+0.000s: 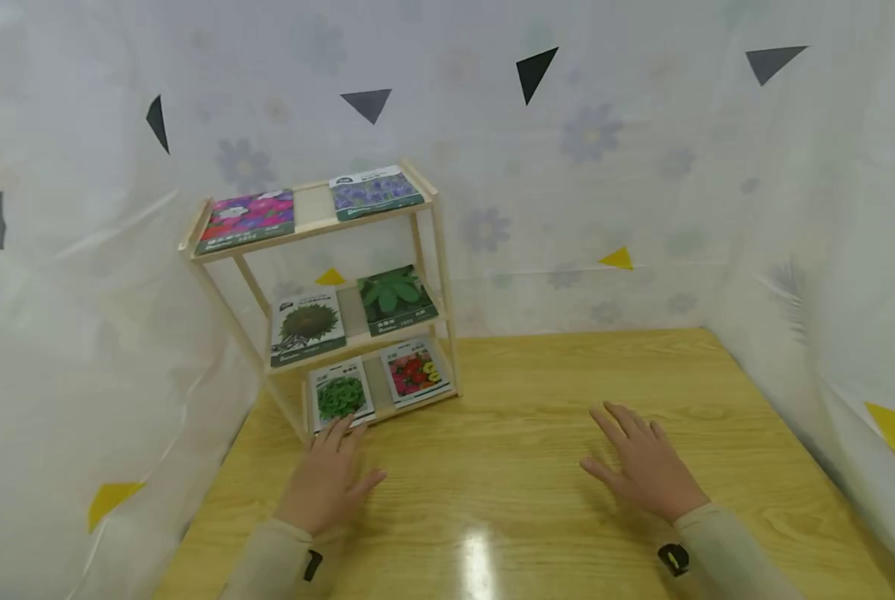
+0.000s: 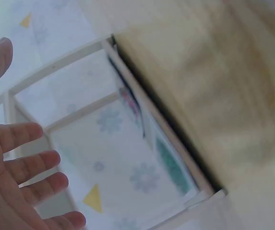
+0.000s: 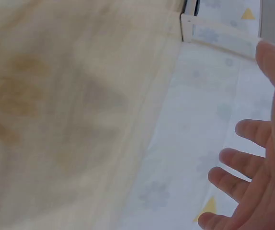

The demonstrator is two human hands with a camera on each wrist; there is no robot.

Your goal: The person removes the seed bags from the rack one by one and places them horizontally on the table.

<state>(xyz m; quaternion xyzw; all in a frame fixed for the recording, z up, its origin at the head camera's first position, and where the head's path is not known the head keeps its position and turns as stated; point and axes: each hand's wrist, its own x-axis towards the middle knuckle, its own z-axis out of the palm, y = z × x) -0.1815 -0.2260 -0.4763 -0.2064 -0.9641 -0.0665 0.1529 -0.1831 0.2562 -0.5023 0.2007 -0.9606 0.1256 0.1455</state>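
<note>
A light wooden rack (image 1: 447, 292) with three shelves stands at the back left, holding seed packets two to a shelf. Pink flowers (image 1: 252, 218) and purple flowers (image 1: 375, 192) are on top, a sunflower packet (image 1: 307, 325) and a green-leaf packet (image 1: 397, 298) in the middle, a green-plant packet (image 1: 341, 395) and a red-flower packet (image 1: 415, 371) at the bottom. My left hand (image 1: 326, 482) has its fingers spread just before the rack's lower left; whether it touches is unclear. My right hand (image 1: 646, 467) is over the table's right side, fingers spread, holding nothing.
The wooden table (image 1: 507, 433) extends between and beyond my hands, with a bright reflection near the front. Pale flower-patterned sheeting (image 1: 642, 167) with black, grey and yellow triangles surrounds it at the back and both sides.
</note>
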